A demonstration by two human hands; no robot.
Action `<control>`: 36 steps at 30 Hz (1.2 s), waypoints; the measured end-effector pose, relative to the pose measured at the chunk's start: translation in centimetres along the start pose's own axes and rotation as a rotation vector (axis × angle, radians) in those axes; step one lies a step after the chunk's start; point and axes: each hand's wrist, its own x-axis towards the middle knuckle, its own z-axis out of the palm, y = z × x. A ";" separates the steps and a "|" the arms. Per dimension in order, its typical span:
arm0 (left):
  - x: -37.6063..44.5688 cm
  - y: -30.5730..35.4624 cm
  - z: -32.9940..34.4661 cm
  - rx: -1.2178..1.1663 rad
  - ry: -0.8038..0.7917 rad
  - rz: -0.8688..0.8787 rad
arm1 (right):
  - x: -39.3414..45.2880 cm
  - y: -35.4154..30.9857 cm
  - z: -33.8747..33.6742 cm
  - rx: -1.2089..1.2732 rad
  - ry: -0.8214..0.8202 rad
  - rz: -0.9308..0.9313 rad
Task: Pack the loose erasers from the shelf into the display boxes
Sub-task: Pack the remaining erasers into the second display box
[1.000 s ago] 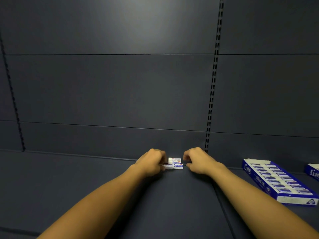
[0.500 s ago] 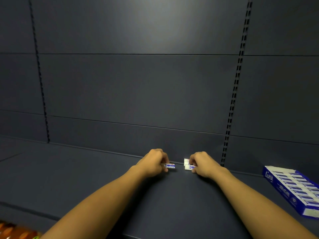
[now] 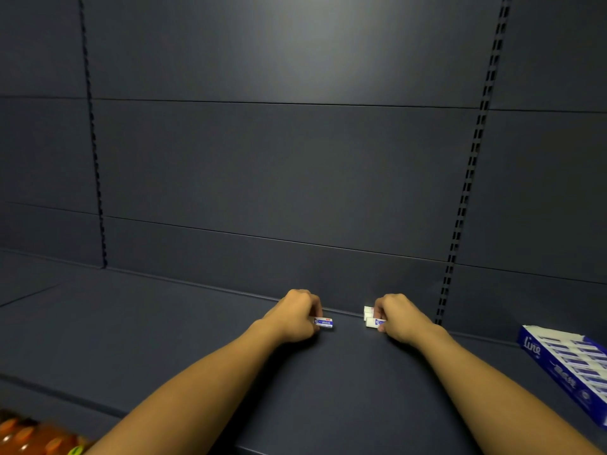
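1. You are partway through a pickup, as far as the view lets me judge: both of your hands sit on the shelf (image 3: pixel 164 323) well to the left of the display box (image 3: pixel 565 359), and nothing in them has reached that box yet.
2. Your left hand (image 3: pixel 295 318) is curled and pinches one eraser (image 3: pixel 323 322), which pokes out toward the box side of your fingers and lies low on the shelf surface.
3. Your right hand (image 3: pixel 399 318) is curled too, clamped on a second eraser (image 3: pixel 374 322) that sticks out on the side away from the box. Another pale eraser (image 3: pixel 368 311) shows just behind it, touching or nearly touching your fingers; I cannot tell whether you hold that one as well.
4. The display box, at the right edge of the view, already shows rows of blue-and-white erasers lying side by side. It looks largely filled, though its far end is cut off, so I cannot say how much room is left.
5. What is left, in my judgement: carry these erasers rightward to the box and slot them in.
6. The erasers are small white blocks in blue-printed paper sleeves; the print is too small to read.
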 end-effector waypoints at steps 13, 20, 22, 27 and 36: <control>3.6 1.8 -0.3 -0.019 -0.022 0.158 | -4.3 0.3 -5.0 -0.193 0.153 0.040; 5.6 6.4 1.0 -0.057 -0.050 0.306 | -9.2 2.8 -7.7 -0.287 0.205 0.201; 5.7 8.1 1.6 -0.080 -0.059 0.354 | -10.8 3.5 -8.2 -0.306 0.208 0.241; 5.5 12.9 3.5 -0.119 -0.095 0.475 | -15.5 5.5 -8.6 -0.351 0.198 0.347; 4.6 22.2 6.5 -0.111 -0.113 0.585 | -24.3 10.7 -10.2 -0.357 0.155 0.507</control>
